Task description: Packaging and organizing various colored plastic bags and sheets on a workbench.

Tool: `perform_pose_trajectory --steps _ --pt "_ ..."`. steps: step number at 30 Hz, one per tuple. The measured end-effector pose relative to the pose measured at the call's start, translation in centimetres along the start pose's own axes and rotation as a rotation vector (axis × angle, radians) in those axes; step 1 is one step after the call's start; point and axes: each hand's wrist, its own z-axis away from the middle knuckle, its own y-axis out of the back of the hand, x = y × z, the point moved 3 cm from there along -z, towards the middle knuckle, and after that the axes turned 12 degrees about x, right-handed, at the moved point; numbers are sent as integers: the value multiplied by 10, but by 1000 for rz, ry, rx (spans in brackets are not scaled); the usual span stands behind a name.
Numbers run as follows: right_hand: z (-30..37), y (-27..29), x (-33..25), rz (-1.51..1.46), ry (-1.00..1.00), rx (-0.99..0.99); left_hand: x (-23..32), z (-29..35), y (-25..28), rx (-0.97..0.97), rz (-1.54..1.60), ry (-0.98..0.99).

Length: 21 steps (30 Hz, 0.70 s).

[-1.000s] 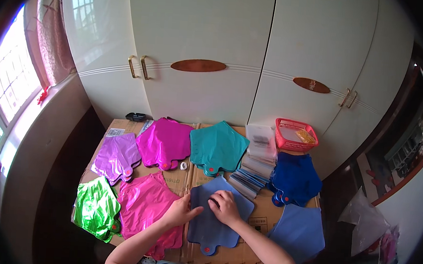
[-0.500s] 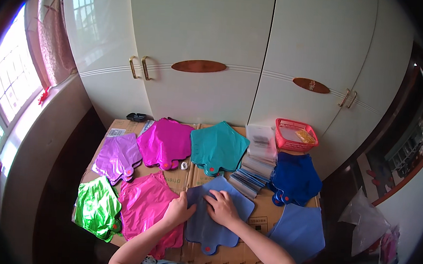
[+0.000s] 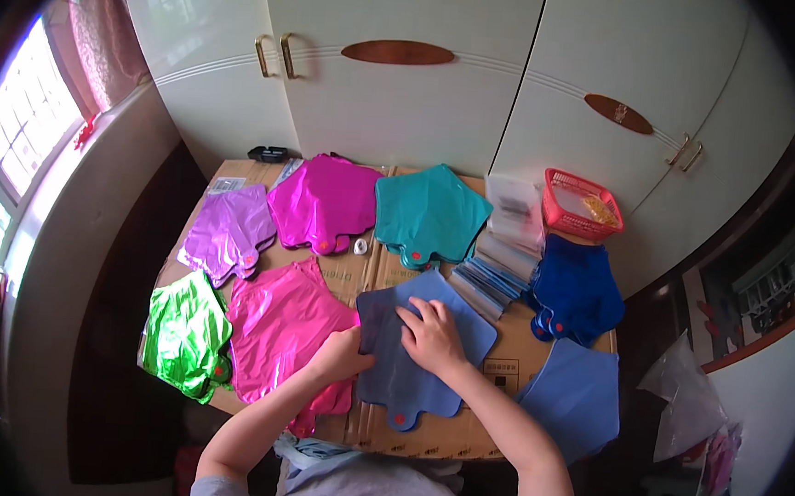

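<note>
sheet of blue film point(image 3: 407, 375) lies under the spread right hand point(image 3: 434, 340)

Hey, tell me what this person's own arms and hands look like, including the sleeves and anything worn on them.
The left hand and right hand are ungloved, with no watch, bracelet or ring that I can make out. The forearms are uncovered. Higher up are short grey sleeves, matching the grey shirt, which has faint lettering on its front.

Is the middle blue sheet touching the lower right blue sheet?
Apart: the head view shows bare cardboard between the middle blue sheet and the lower right sheet.
</note>
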Motion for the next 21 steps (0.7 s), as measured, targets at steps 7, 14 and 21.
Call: perform_pose_trajectory --steps 7,14,21 --pt "1 -1 2 -15 25 5 -6 1 -5 -18 -9 38" --pt "3 -1 3 6 31 1 -1 2 -5 0 -23 -22" --pt "1 19 -18 -77 53 -13 -16 2 -8 76 -84 -146"
